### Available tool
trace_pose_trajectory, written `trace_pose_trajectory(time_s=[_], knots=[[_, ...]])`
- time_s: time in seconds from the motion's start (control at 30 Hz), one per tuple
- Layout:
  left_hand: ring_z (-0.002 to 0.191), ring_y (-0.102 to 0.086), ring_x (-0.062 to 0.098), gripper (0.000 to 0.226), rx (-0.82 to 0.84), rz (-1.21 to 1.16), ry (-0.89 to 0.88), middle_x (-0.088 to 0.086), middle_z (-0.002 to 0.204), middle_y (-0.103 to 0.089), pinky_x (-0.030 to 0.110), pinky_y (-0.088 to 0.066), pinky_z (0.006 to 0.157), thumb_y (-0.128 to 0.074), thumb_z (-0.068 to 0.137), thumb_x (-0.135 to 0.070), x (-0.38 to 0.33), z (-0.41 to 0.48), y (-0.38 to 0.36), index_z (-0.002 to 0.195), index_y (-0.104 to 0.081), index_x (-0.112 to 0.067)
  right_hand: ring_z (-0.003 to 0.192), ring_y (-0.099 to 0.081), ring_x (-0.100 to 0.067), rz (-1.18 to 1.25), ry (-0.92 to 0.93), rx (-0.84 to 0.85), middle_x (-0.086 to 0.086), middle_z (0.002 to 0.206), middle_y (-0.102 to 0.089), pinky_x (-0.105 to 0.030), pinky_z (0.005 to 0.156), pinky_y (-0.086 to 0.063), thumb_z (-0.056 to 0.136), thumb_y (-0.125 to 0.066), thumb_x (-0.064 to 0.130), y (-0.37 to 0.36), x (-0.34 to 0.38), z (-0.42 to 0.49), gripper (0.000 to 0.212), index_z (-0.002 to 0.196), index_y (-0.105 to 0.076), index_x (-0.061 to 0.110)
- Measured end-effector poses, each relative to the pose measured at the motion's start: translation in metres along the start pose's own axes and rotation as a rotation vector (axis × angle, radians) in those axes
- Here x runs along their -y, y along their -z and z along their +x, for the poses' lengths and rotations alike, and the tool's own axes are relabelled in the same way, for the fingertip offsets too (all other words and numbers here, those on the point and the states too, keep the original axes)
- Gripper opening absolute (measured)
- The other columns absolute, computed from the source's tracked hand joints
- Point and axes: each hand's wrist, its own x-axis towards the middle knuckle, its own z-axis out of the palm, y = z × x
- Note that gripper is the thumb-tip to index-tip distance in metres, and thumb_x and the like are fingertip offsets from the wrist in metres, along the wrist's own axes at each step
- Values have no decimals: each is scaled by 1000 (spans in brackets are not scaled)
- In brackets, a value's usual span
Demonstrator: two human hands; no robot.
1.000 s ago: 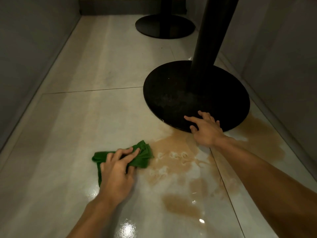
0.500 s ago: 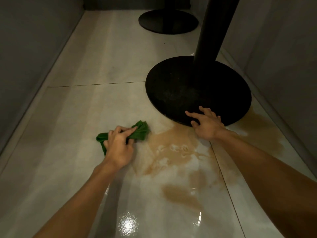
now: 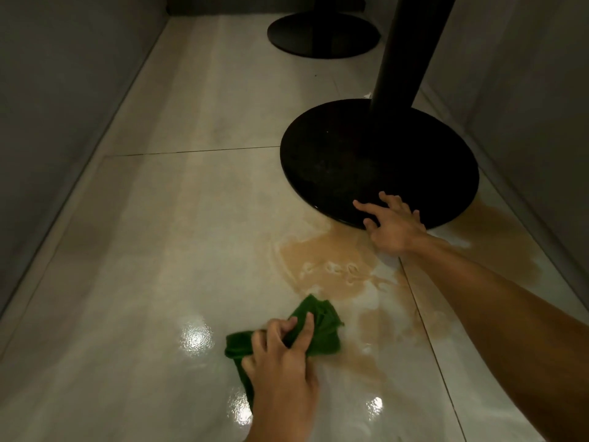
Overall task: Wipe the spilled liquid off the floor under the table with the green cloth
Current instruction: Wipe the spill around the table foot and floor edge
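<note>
No readable text, label, brand, number or sign anywhere. Nothing printed on green cloth (image 3: 322, 327), black table base (image 3: 350, 161), floor (image 3: 191, 218) or grey side walls (image 3: 47, 122).

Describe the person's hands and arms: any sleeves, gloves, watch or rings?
Left hand and right hand are bare: no gloves, no rings visible. Left forearm and right forearm are uncovered, with no sleeve, watch or band in view.
</note>
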Motion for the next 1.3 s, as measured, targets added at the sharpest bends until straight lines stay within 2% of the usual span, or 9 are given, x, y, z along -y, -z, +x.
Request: trace_pose_trajectory(time_s=[0.1,0.2,0.33,0.5,0.57,0.7,0.83,1.0,1.3], knots=[[83,-48,7,52,36,-288,143,-18,87,-61,28,-42,63,-66,69,-18,3,4,12,114,-62,-44,148,4,-24,-9,6,-12,0,161,-3,-52,117,0,101,-36,37,-1,-1,-1,47,143,-25,51],[57,-55,10,19,197,-849,545,-5,68,-68,17,-42,48,-54,96,-11,12,43,46,94,-72,-15,148,5,-24,-11,8,-23,0,161,-2,-52,117,1,101,-36,37,-2,-1,-1,47,144,-24,52],[64,-59,17,20,21,-921,619,-2,65,-70,16,-46,50,-52,96,-10,32,111,87,84,-67,-11,147,7,-25,-4,17,-14,0,161,-1,-53,117,2,101,-35,38,-3,-1,-2,46,143,-24,52],[81,-59,21,18,-45,-368,283,0,86,-64,30,-44,70,-47,98,-16,45,193,97,103,-61,-25,147,8,-25,6,21,5,0,161,0,-53,117,2,101,-35,37,-1,-1,-2,46,144,-24,52],[96,-60,24,25,60,-172,72,3,98,-65,27,-42,81,-48,95,-11,47,209,82,110,-63,-25,147,8,-26,1,25,8,-1,161,0,-54,117,2,101,-35,36,0,-1,-2,47,144,-23,51],[140,-22,21,42,335,96,-94,-7,150,-34,44,-19,111,-47,97,-23,61,199,34,136,-46,-38,147,8,-26,1,27,9,-1,161,0,-54,117,2,101,-35,35,0,-1,-3,48,145,-22,51],[129,-25,18,46,190,185,-165,-10,148,-33,40,-25,97,-47,96,-33,65,155,29,138,-39,-47,147,8,-26,2,24,6,-1,161,0,-54,117,2,101,-34,35,-1,0,-3,47,145,-23,51],[97,-41,20,49,136,257,-122,-5,125,-52,35,-30,73,-37,83,-49,59,73,34,128,-54,-45,147,9,-25,6,22,-2,0,161,1,-54,117,3,101,-34,35,-2,-2,-3,48,144,-22,51],[92,-29,10,44,10,50,-41,-9,113,-45,33,-31,78,-41,81,-43,62,65,23,123,-54,-52,147,11,-23,-12,13,-11,1,161,3,-52,118,4,102,-32,37,-5,-2,-4,47,144,-20,53]])
